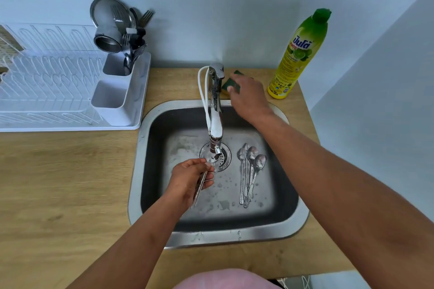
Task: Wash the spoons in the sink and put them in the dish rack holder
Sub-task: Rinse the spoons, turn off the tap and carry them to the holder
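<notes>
Spoons [250, 171] on sink [293, 220] floor | left hand [190, 180] grips spoon [199, 189] | right hand [249, 98] grasps sponge [229, 84], counter's back edge

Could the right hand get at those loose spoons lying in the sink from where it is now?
Probably yes. The right hand is up at the green sponge behind the tap, while the loose spoons lie uncovered on the sink floor right below that arm, nothing over them.
</notes>
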Demonstrator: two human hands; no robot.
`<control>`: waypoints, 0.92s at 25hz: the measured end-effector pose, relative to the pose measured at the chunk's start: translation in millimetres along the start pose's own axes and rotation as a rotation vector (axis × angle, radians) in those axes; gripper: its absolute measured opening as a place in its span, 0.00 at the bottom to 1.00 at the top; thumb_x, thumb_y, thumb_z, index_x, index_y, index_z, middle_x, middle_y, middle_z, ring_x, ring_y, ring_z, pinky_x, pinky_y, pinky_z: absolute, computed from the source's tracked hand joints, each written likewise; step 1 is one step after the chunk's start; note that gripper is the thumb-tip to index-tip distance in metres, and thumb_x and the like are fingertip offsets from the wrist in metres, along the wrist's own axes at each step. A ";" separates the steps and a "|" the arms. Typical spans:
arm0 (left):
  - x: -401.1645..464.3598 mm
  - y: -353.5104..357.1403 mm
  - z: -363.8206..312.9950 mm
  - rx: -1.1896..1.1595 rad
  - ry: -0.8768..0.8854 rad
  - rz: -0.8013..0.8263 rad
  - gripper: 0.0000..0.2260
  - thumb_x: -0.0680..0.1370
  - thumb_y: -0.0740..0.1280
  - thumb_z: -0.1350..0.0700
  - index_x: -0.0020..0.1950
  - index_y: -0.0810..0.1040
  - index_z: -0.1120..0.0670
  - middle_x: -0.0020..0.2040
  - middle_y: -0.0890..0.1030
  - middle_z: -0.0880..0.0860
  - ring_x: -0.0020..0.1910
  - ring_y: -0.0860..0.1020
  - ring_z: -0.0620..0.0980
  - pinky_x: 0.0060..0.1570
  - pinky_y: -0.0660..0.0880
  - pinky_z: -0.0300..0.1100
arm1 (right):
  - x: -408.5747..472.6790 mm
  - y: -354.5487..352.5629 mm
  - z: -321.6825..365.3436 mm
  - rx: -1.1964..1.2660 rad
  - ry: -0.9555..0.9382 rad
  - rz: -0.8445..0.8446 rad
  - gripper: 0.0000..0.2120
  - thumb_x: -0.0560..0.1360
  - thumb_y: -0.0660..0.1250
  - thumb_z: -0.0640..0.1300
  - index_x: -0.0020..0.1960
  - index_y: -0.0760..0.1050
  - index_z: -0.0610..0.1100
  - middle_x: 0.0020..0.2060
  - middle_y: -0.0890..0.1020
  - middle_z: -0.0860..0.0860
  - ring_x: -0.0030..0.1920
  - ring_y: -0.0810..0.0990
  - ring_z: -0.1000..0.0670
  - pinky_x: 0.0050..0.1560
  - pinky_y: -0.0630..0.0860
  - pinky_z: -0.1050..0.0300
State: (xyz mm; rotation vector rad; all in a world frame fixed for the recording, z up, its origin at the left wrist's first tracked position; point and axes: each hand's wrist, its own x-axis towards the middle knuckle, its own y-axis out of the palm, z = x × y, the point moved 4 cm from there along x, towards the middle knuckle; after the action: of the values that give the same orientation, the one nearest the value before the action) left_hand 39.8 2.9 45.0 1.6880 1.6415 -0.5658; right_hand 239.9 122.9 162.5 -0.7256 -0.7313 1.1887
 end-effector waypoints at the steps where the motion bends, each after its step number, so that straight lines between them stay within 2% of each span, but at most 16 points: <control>1: 2.9 2.3 1.6 -0.009 -0.008 0.005 0.11 0.77 0.68 0.68 0.59 0.80 0.65 0.36 0.86 0.58 0.31 0.83 0.51 0.34 0.83 0.43 | -17.2 1.6 -17.9 0.072 0.090 -0.034 0.17 0.79 0.65 0.41 0.66 0.78 0.39 0.60 0.84 0.40 0.61 0.81 0.41 0.62 0.74 0.53; 3: 9.4 6.0 4.3 -0.033 -0.033 0.008 0.10 0.78 0.68 0.67 0.58 0.80 0.66 0.35 0.84 0.57 0.30 0.82 0.50 0.36 0.84 0.43 | -60.8 17.1 -64.2 0.125 0.329 -0.061 0.13 0.78 0.65 0.41 0.61 0.80 0.38 0.56 0.85 0.40 0.56 0.83 0.40 0.57 0.76 0.52; 5: 13.5 7.5 7.5 -0.054 -0.064 0.007 0.06 0.78 0.68 0.66 0.54 0.80 0.64 0.34 0.83 0.56 0.31 0.81 0.50 0.36 0.84 0.44 | -113.4 49.6 -108.7 0.092 0.607 0.074 0.13 0.77 0.67 0.42 0.58 0.79 0.36 0.55 0.85 0.38 0.55 0.83 0.39 0.52 0.76 0.53; 8: 18.5 8.6 8.8 -0.081 -0.107 -0.009 0.02 0.78 0.69 0.64 0.48 0.81 0.63 0.35 0.83 0.57 0.33 0.81 0.51 0.39 0.84 0.47 | -172.6 96.7 -142.2 0.008 0.873 0.310 0.23 0.72 0.75 0.50 0.60 0.76 0.36 0.58 0.83 0.37 0.58 0.83 0.37 0.53 0.79 0.51; 10: 22.1 7.7 9.2 -0.083 -0.120 -0.014 0.02 0.78 0.70 0.63 0.47 0.81 0.62 0.37 0.84 0.57 0.34 0.82 0.52 0.41 0.84 0.48 | -182.4 114.3 -146.9 -0.005 0.899 0.287 0.30 0.68 0.79 0.52 0.61 0.74 0.37 0.58 0.82 0.38 0.58 0.82 0.36 0.52 0.79 0.49; 11: 23.2 7.3 9.4 -0.083 -0.122 -0.016 0.03 0.78 0.70 0.62 0.48 0.81 0.62 0.37 0.84 0.57 0.35 0.82 0.52 0.41 0.84 0.48 | -179.1 119.9 -145.4 -0.017 0.881 0.268 0.29 0.68 0.79 0.51 0.61 0.73 0.37 0.58 0.82 0.38 0.58 0.81 0.36 0.53 0.80 0.48; 15: 25.7 9.0 12.6 -0.089 -0.143 -0.021 0.04 0.78 0.70 0.62 0.50 0.81 0.63 0.40 0.83 0.58 0.38 0.82 0.53 0.43 0.84 0.49 | -164.2 139.6 -138.3 -0.065 0.803 0.270 0.18 0.70 0.71 0.42 0.58 0.73 0.41 0.56 0.82 0.41 0.56 0.82 0.38 0.52 0.79 0.50; 18: 28.4 8.9 15.9 -0.109 -0.185 -0.043 0.04 0.78 0.69 0.61 0.48 0.81 0.62 0.41 0.83 0.57 0.39 0.81 0.53 0.46 0.83 0.50 | -166.2 148.8 -135.4 -0.158 0.725 0.350 0.13 0.70 0.68 0.44 0.53 0.76 0.42 0.53 0.83 0.42 0.53 0.82 0.39 0.48 0.78 0.53; 20: 30.9 5.8 20.0 -0.102 -0.213 -0.062 0.04 0.79 0.70 0.60 0.47 0.82 0.61 0.41 0.83 0.56 0.40 0.81 0.52 0.45 0.82 0.50 | -168.3 150.5 -135.5 -0.222 0.680 0.444 0.12 0.70 0.67 0.45 0.52 0.79 0.43 0.53 0.83 0.43 0.54 0.82 0.39 0.48 0.77 0.54; 23: 31.0 -1.2 25.9 -0.056 -0.235 -0.126 0.04 0.78 0.71 0.59 0.48 0.81 0.59 0.45 0.83 0.56 0.45 0.81 0.53 0.48 0.80 0.52 | -164.2 141.0 -122.8 -0.028 0.682 0.495 0.09 0.70 0.67 0.46 0.47 0.81 0.44 0.45 0.85 0.43 0.47 0.84 0.40 0.41 0.77 0.56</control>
State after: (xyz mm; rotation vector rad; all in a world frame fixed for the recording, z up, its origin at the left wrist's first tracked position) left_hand 45.9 4.6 5.1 1.4258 1.5847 -0.7427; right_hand 228.9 -19.7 -41.2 -1.2960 0.0105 1.2538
